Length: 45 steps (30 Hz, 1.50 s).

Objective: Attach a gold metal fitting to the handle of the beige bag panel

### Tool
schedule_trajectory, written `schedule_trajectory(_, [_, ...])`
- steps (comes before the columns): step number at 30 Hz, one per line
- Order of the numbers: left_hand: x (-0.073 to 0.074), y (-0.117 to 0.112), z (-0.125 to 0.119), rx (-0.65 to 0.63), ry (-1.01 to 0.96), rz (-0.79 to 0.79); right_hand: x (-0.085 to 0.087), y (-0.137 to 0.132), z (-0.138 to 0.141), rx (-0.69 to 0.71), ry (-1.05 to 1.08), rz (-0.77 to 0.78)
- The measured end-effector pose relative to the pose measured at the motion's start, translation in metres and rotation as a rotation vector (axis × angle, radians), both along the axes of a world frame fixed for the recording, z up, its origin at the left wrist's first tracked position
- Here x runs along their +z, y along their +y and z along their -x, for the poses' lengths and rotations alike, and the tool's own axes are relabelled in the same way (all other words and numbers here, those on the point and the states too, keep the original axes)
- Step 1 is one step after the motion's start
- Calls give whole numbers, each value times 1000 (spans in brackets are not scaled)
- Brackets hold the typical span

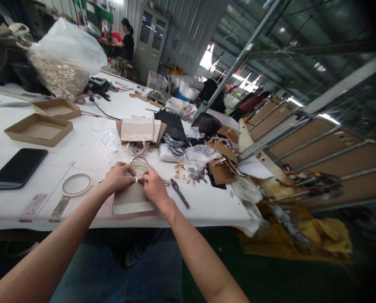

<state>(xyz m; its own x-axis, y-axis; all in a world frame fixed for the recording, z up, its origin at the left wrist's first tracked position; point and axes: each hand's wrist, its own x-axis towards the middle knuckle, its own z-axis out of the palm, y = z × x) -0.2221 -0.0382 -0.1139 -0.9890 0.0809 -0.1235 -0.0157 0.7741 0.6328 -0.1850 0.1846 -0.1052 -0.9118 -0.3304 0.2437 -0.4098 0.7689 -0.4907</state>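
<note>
Both hands met over a beige leather panel lying flat at the near edge of the white counter. The left hand and right hand had their fingers pinched closed on a small metal fitting where a ring handle joined the panel. This looked like the fastening step; the next move would call for steady, fine pressure, perhaps with the pliers lying just beside the right hand.
</note>
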Motion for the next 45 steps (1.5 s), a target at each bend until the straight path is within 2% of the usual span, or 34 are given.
schedule_trajectory(9, [12,12,7,56,-6,92,-5,-4,-5,-6,44,-28])
schedule_trajectory(15, [31,20,19,9,-81,240,-8,-5,-5,-7,43,-47])
schedule_trajectory(20, [41,23,19,-21,-105,246,-8,-10,-6,-28,34,-72])
schedule_trajectory(23, [44,27,15,-24,-104,262,-2,-9,-3,3,20,-6])
schedule_trajectory(26, [47,29,11,-36,-102,279,12,14,-4,87,16,214])
schedule_trajectory(28, [48,30,10,-46,-101,288,19,46,-10,-20,66,349])
schedule_trajectory(29, [48,30,10,-52,-101,291,20,65,-14,-151,105,356])
schedule_trajectory(30, [48,31,12,-58,-101,292,20,84,-19,-291,129,294])
schedule_trajectory(32, [47,32,16,-74,-109,291,14,117,-29,-473,74,73])
schedule_trajectory(34, [47,34,21,-94,-126,289,4,140,-36,-523,-53,-83])
schedule_trajectory(37, [47,34,25,-133,-153,280,-10,153,-39,-490,-178,-96])
schedule_trajectory(39, [47,33,26,-146,-159,275,-15,157,-38,-472,-183,-29])
schedule_trajectory(41, [47,31,25,-143,-156,270,-12,160,-39,-487,-171,166])
schedule_trajectory(42, [46,30,24,-139,-154,268,-9,161,-39,-497,-159,333])
schedule_trajectory(45, [45,30,26,-130,-155,262,13,152,-37,-449,-79,965])
